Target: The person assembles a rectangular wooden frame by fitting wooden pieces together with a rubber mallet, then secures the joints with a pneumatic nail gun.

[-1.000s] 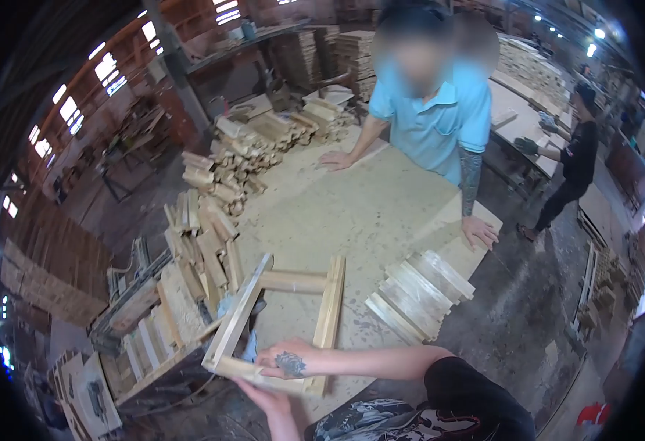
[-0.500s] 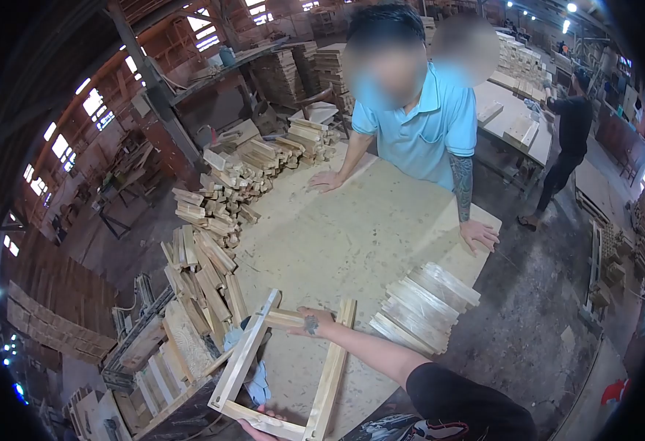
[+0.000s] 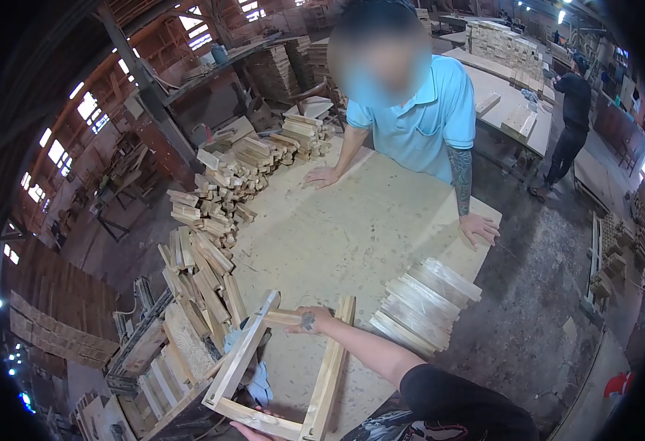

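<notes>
A rectangular wooden frame (image 3: 331,375), made of two long side pieces and two crossbars, is tilted over the near edge of the table. My right hand (image 3: 313,320) grips its far crossbar, with the forearm passing over the right side piece. At the bottom of the view, my left hand (image 3: 247,432) holds the near crossbar from below; most of its fingers are hidden by the wood. Beside the frame's left piece lies a bluish-grey cloth or glove (image 3: 260,384), partly seen through the frame.
A co-worker in a light blue shirt (image 3: 418,117) leans both hands on the far side of the worktable (image 3: 337,220). Stacked wood pieces (image 3: 219,191) line its left edge. Wrapped wooden slats (image 3: 427,305) lie at the right. Another person (image 3: 574,110) stands farther back.
The frame's near end has shifted slightly left, with both hands still on it. My view has moved a little. The person in the background has changed stance.
</notes>
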A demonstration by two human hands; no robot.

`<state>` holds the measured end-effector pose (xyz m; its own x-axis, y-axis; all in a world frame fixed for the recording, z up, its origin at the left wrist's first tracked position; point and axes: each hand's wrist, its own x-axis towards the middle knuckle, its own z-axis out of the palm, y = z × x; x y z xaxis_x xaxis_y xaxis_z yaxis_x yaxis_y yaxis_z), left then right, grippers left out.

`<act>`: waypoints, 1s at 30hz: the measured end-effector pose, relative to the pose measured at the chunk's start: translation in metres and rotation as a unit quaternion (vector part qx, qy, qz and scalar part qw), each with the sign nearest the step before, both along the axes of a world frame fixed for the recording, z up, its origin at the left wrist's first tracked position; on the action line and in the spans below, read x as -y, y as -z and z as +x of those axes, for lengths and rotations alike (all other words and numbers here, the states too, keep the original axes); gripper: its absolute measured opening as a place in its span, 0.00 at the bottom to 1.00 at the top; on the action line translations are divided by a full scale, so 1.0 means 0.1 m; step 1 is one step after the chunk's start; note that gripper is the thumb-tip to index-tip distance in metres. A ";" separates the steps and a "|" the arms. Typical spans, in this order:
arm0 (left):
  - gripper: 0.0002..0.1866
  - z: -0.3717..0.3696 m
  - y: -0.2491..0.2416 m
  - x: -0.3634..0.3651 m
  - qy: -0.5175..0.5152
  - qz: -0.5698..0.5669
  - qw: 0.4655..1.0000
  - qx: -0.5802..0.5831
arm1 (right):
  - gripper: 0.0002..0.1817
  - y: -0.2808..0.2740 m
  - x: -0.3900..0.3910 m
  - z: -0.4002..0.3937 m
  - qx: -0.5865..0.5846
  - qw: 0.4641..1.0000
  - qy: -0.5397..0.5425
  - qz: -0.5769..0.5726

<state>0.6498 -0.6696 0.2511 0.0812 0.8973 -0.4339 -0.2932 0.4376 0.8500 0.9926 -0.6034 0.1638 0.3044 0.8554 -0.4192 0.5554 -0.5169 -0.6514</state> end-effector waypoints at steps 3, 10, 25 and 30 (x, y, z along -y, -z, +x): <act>0.46 0.04 -0.03 0.02 -0.007 -0.005 1.000 -0.007 | 0.53 0.00 -0.01 0.00 -0.005 1.000 0.001 -0.006; 0.46 -0.05 0.11 -0.04 0.008 -0.008 1.000 0.009 | 0.54 -0.07 0.00 0.01 -0.011 1.000 0.006 -0.022; 0.39 0.02 0.01 0.02 -0.030 -0.028 0.995 0.087 | 0.57 -0.06 0.02 0.00 -0.003 1.000 0.007 -0.024; 0.37 -0.04 0.11 -0.02 -0.053 -0.027 0.984 0.167 | 0.56 -0.09 0.08 -0.07 0.034 0.999 0.026 0.014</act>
<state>0.6454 -0.6678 0.2405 0.1344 0.8845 -0.4468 -0.5988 0.4317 0.6745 0.9852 -0.6113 0.1724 0.3762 0.8483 -0.3726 0.5712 -0.5290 -0.6276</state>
